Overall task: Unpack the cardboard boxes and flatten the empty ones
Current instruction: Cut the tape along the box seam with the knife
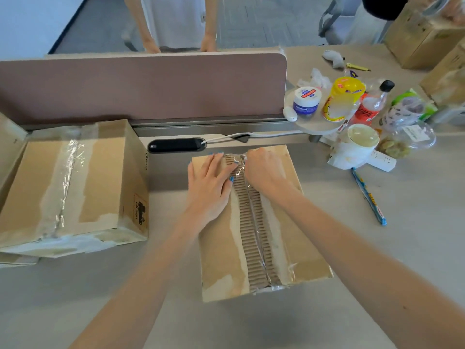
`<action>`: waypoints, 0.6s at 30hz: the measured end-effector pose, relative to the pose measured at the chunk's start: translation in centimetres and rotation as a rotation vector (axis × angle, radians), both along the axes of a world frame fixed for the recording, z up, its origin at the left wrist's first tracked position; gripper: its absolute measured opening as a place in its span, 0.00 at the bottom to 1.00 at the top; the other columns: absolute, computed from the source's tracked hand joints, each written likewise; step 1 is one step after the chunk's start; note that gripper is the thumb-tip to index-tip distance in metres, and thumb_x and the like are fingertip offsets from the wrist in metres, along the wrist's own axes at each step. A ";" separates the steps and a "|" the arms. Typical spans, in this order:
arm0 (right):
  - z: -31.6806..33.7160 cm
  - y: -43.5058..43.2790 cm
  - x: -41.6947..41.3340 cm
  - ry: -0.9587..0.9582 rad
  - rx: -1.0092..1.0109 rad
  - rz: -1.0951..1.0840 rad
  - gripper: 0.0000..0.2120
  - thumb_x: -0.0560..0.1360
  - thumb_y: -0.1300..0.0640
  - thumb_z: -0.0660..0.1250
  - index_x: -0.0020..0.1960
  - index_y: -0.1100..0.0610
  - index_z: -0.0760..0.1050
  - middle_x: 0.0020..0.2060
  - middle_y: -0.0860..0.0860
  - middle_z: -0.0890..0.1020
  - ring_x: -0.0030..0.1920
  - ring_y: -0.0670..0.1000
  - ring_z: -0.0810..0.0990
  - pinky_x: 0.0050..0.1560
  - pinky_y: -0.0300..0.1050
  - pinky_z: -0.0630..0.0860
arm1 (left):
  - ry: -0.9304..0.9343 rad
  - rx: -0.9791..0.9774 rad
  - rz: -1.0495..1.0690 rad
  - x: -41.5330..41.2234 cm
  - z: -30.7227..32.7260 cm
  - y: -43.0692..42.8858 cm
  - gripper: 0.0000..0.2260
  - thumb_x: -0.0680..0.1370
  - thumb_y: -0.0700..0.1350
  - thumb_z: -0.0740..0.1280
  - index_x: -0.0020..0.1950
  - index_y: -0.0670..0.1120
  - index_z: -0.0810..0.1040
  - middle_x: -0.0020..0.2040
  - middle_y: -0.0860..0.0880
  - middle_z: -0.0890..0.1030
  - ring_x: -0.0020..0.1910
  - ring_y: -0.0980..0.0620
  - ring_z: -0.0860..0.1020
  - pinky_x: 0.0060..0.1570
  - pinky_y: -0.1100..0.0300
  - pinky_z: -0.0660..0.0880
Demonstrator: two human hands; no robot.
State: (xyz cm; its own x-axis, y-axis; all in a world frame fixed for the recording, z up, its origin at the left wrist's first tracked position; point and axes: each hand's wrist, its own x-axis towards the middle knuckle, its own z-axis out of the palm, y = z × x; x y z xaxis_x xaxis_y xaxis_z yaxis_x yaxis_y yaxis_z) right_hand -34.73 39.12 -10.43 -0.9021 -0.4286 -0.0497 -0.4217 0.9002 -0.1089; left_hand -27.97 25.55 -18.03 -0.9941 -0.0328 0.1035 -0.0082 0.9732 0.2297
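Small box (221, 248) sits on the table (377, 260), L hand (211, 185) spread flat pressing its top, R hand (264, 170) pinching the clear tape (259, 238) at the seam's far end (tape looks ragged), so a hard yank prob snaps the strip or skids the box.

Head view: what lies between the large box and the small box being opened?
Only bare grey desk separates the large box and the small box, per the head view.
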 end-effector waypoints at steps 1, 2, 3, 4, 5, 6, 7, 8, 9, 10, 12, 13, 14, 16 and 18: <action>0.1 -0.1 0.1 -0.003 0.010 -0.001 0.10 0.79 0.62 0.57 0.55 0.60 0.76 0.52 0.56 0.80 0.53 0.57 0.80 0.41 0.44 0.67 | -0.009 0.015 0.007 0.0 -0.1 0.0 0.22 0.82 0.55 0.46 0.74 0.59 0.67 0.79 0.50 0.59 0.79 0.49 0.52 0.73 0.34 0.47; 0.3 -0.1 0.2 -0.001 0.022 -0.001 0.10 0.79 0.62 0.58 0.55 0.59 0.76 0.52 0.56 0.80 0.53 0.57 0.80 0.41 0.43 0.67 | -0.022 0.030 0.010 0.0 -0.1 0.0 0.20 0.83 0.54 0.48 0.74 0.60 0.67 0.80 0.51 0.58 0.79 0.49 0.52 0.73 0.33 0.47; 0.4 -0.1 0.4 0.002 0.033 -0.003 0.09 0.79 0.61 0.58 0.55 0.59 0.76 0.52 0.56 0.80 0.52 0.56 0.80 0.40 0.43 0.67 | -0.034 0.044 0.011 0.0 -0.2 0.0 0.19 0.84 0.53 0.50 0.74 0.59 0.67 0.80 0.51 0.58 0.80 0.49 0.51 0.73 0.32 0.47; 0.4 0.0 0.7 0.001 0.039 -0.002 0.09 0.80 0.60 0.58 0.55 0.59 0.75 0.52 0.56 0.80 0.52 0.56 0.80 0.40 0.43 0.67 | -0.038 0.052 0.012 0.0 -0.2 0.0 0.18 0.84 0.52 0.52 0.74 0.59 0.67 0.80 0.51 0.57 0.80 0.49 0.50 0.73 0.32 0.48; 0.5 0.1 1.0 -0.006 0.040 -0.001 0.10 0.81 0.59 0.57 0.56 0.60 0.75 0.52 0.56 0.79 0.52 0.56 0.80 0.40 0.43 0.67 | -0.038 0.056 0.011 0.0 -0.2 0.0 0.18 0.84 0.52 0.52 0.74 0.59 0.67 0.80 0.52 0.57 0.80 0.49 0.50 0.73 0.32 0.48; 0.5 0.2 1.4 -0.022 0.040 -0.004 0.10 0.81 0.59 0.57 0.57 0.60 0.75 0.52 0.56 0.79 0.52 0.57 0.80 0.41 0.43 0.68 | -0.038 0.056 0.010 0.1 -0.2 -0.1 0.18 0.84 0.52 0.53 0.74 0.60 0.66 0.80 0.52 0.57 0.80 0.50 0.49 0.73 0.32 0.48; 0.6 0.4 1.8 -0.041 0.039 -0.013 0.10 0.81 0.59 0.57 0.57 0.60 0.75 0.52 0.56 0.79 0.52 0.57 0.80 0.41 0.43 0.68 | -0.039 0.054 0.008 0.0 -0.2 -0.1 0.18 0.84 0.52 0.52 0.74 0.60 0.66 0.80 0.52 0.56 0.80 0.50 0.49 0.73 0.32 0.48; 0.6 0.6 2.2 -0.054 0.039 -0.023 0.10 0.81 0.59 0.57 0.56 0.60 0.75 0.51 0.56 0.79 0.51 0.57 0.80 0.40 0.44 0.68 | -0.041 0.050 0.007 0.0 -0.2 -0.2 0.18 0.84 0.52 0.52 0.74 0.60 0.66 0.80 0.52 0.56 0.80 0.49 0.49 0.73 0.32 0.48; 0.5 0.7 2.7 -0.063 0.036 -0.034 0.09 0.81 0.60 0.57 0.55 0.60 0.75 0.50 0.56 0.79 0.50 0.57 0.80 0.40 0.44 0.68 | -0.042 0.043 0.004 -0.1 -0.2 -0.2 0.18 0.84 0.52 0.52 0.74 0.60 0.66 0.80 0.52 0.56 0.80 0.49 0.48 0.73 0.32 0.48; 0.5 0.9 3.3 -0.074 0.029 -0.045 0.09 0.81 0.60 0.57 0.54 0.60 0.76 0.49 0.56 0.79 0.49 0.57 0.80 0.39 0.44 0.68 | -0.042 0.035 0.001 -0.1 -0.3 -0.2 0.18 0.84 0.52 0.52 0.74 0.60 0.65 0.80 0.51 0.56 0.80 0.49 0.48 0.73 0.32 0.47; 0.4 1.3 4.4 -0.096 0.016 -0.062 0.09 0.80 0.61 0.57 0.52 0.60 0.76 0.47 0.56 0.79 0.47 0.57 0.80 0.38 0.44 0.67 | -0.033 0.018 -0.006 -0.2 -0.4 -0.2 0.18 0.84 0.52 0.52 0.74 0.59 0.66 0.80 0.51 0.57 0.80 0.48 0.50 0.73 0.31 0.48; 0.4 1.5 5.0 -0.104 0.010 -0.068 0.09 0.80 0.61 0.57 0.52 0.60 0.76 0.47 0.56 0.79 0.47 0.57 0.80 0.38 0.44 0.67 | -0.026 0.009 -0.011 -0.2 -0.5 -0.2 0.19 0.84 0.53 0.51 0.74 0.59 0.66 0.80 0.50 0.58 0.80 0.48 0.51 0.72 0.31 0.47; 0.4 1.7 5.7 -0.113 0.003 -0.074 0.09 0.80 0.61 0.57 0.52 0.60 0.76 0.46 0.56 0.79 0.46 0.57 0.79 0.38 0.44 0.68 | -0.021 -0.004 -0.017 -0.1 -0.5 -0.2 0.20 0.83 0.53 0.50 0.74 0.58 0.66 0.80 0.50 0.59 0.80 0.48 0.52 0.72 0.31 0.47; 0.4 2.2 6.9 -0.120 -0.014 -0.084 0.08 0.80 0.61 0.57 0.52 0.60 0.75 0.46 0.56 0.79 0.46 0.57 0.79 0.39 0.44 0.68 | -0.022 -0.036 -0.030 0.0 -0.6 -0.2 0.22 0.82 0.55 0.48 0.77 0.58 0.63 0.80 0.49 0.57 0.80 0.48 0.51 0.74 0.34 0.44; 0.3 2.7 8.1 -0.118 -0.022 -0.097 0.08 0.80 0.61 0.58 0.53 0.60 0.75 0.47 0.56 0.79 0.47 0.57 0.80 0.39 0.44 0.69 | -0.043 -0.060 -0.044 0.4 -0.4 -0.1 0.23 0.84 0.55 0.47 0.80 0.57 0.57 0.81 0.48 0.53 0.80 0.49 0.48 0.75 0.38 0.42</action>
State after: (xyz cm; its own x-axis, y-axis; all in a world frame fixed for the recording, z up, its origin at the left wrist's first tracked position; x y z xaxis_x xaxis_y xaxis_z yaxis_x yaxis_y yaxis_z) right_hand -26.68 41.78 -10.14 -0.9278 -0.3419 -0.1494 -0.3160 0.9329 -0.1729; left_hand -27.58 25.42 -18.39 -0.9980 0.0159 0.0613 0.0262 0.9848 0.1715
